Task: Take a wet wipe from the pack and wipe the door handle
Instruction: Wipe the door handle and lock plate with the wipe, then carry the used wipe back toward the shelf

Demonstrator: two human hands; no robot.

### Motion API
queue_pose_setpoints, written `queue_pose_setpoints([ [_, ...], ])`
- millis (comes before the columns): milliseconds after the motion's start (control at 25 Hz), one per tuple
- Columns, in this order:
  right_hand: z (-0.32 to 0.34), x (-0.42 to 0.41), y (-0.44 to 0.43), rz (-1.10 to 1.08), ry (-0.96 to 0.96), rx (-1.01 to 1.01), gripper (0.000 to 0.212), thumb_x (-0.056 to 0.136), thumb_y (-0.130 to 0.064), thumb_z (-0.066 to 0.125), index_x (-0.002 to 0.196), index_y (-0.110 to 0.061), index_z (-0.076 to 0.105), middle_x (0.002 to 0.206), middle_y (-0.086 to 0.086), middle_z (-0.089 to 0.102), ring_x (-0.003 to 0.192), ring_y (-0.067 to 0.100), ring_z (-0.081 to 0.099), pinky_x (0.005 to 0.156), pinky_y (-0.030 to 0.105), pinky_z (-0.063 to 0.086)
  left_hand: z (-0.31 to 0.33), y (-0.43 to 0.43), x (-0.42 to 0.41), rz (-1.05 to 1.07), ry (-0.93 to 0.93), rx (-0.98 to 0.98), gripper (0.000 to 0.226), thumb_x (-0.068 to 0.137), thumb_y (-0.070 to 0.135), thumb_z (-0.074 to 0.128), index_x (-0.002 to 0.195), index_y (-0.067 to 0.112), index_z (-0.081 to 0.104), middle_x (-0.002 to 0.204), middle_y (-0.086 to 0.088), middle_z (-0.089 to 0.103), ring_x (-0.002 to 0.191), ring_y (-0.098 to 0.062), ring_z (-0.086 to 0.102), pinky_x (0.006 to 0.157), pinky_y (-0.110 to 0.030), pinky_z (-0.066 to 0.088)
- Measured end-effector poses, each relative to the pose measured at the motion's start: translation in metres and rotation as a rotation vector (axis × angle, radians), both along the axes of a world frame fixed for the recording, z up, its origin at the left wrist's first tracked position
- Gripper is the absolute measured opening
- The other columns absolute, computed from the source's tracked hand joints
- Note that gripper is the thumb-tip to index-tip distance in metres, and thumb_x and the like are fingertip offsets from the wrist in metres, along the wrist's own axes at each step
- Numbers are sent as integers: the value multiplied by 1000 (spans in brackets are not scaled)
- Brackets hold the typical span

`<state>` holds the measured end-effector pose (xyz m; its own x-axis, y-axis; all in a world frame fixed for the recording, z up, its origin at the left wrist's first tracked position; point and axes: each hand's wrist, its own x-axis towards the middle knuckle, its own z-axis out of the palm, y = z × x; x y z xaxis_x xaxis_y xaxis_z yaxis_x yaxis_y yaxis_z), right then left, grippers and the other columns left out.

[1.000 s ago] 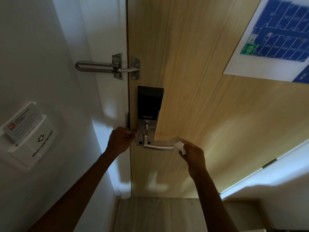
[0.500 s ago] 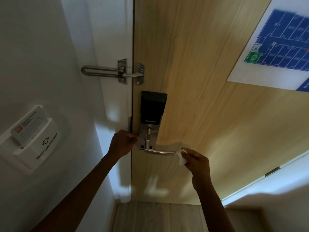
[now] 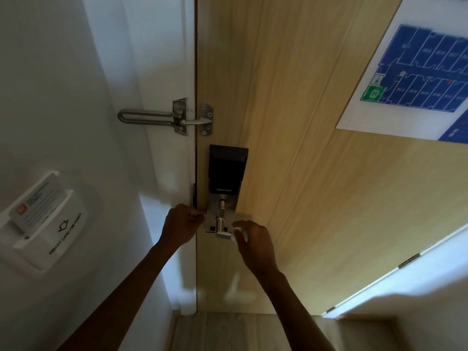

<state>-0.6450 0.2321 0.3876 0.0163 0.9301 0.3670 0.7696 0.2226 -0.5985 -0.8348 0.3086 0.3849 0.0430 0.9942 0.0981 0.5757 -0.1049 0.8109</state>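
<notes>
In the lower middle of the frame, the right hand (image 3: 255,243) is closed around a small white wet wipe (image 3: 238,233), and it presses the wipe on the silver metal lever door handle (image 3: 222,233). The hand covers most of the lever, so only the short part near the pivot is visible, to the left of the wipe. The handle belongs to a black and silver smart lock plate (image 3: 226,183) in the centre of the frame, fixed on the light wooden door (image 3: 304,122).

The left hand (image 3: 181,224) is just left of the lock plate, at the edge of the door. Its fingers are curled together, and the fingertips touch the left side of the plate. Whether it pinches something I cannot tell. The two hands are apart, with the handle between them.

Above the lock, a silver metal swing-bar door guard (image 3: 164,119) crosses from the white door frame (image 3: 162,72) to the door. At the left edge of the frame, a white key-card holder (image 3: 50,231) hangs on the wall with a card standing in it. In the upper right, a white and blue floor plan sheet (image 3: 417,72) is attached to the door.
</notes>
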Motion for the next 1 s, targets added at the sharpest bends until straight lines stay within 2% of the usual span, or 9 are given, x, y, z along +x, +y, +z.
queue_pose_setpoints([
  [80, -3, 21, -6, -33, -3, -14, 18, 95, -17, 58, 107, -11, 71, 104, 6, 74, 89, 14, 68, 79, 24, 51, -1, 0, 0, -1, 26, 35, 19, 85, 22, 68, 97, 10, 74, 92, -10, 77, 89, -22, 70, 82, -21, 45],
  [120, -3, 34, -8, -56, 20, -22, 18, 94, -17, 60, 107, -12, 71, 104, 5, 74, 91, 12, 68, 80, 23, 51, -1, -1, 1, 3, 26, 47, 18, 85, 22, 68, 97, 11, 75, 90, -10, 77, 87, -21, 70, 80, -20, 45],
  [240, -2, 69, -9, -148, 108, -56, 10, 84, -11, 70, 90, -16, 76, 90, 0, 76, 78, 11, 69, 69, 22, 52, -5, -4, 2, 22, 11, 84, 16, 84, 21, 68, 95, 12, 75, 88, -9, 77, 82, -18, 70, 73, -18, 46],
  [360, -5, 84, -10, -235, 173, -113, 10, 81, -9, 71, 81, -17, 76, 84, -2, 76, 74, 11, 69, 65, 22, 52, -10, -4, 2, 43, 20, 115, 14, 83, 21, 70, 93, 15, 76, 87, -8, 77, 73, -9, 65, 64, -15, 45],
  [520, -7, 89, -15, -235, 200, -93, 10, 83, -12, 67, 79, -20, 73, 77, -7, 74, 69, 3, 66, 65, 28, 54, -12, -10, 2, 24, 11, 8, 11, 81, 19, 70, 89, 19, 77, 84, -7, 77, 74, -17, 69, 70, -26, 55],
  [640, -6, 95, -16, -242, 218, -105, 13, 84, -15, 67, 79, -26, 72, 74, -18, 71, 71, -2, 65, 66, 24, 53, -18, -23, 4, -25, 154, -93, 9, 81, 25, 68, 81, 24, 77, 85, -2, 76, 75, -15, 68, 72, -27, 54],
  [800, -14, 113, -26, -288, 243, -127, 14, 85, -16, 66, 82, -27, 74, 78, -18, 72, 75, 0, 66, 69, 28, 56, -37, -52, 16, -221, 492, -237, 22, 86, 36, 61, 97, 21, 73, 105, 2, 73, 93, -15, 68, 78, -25, 53],
  [920, -28, 135, -45, -351, 313, -154, 13, 87, -16, 64, 87, -24, 74, 80, -15, 70, 74, 10, 70, 67, 39, 59, -50, -81, 52, -457, 531, -256, 26, 89, 35, 57, 103, 17, 71, 113, -1, 71, 100, -15, 66, 86, -27, 51],
  [1000, -37, 155, -64, -413, 361, -175, 14, 87, -14, 63, 88, -22, 74, 80, -13, 70, 72, 15, 71, 66, 42, 59, -54, -96, 90, -562, 531, -244, 36, 91, 39, 53, 114, 15, 64, 122, -3, 65, 108, -19, 62, 91, -30, 49],
])
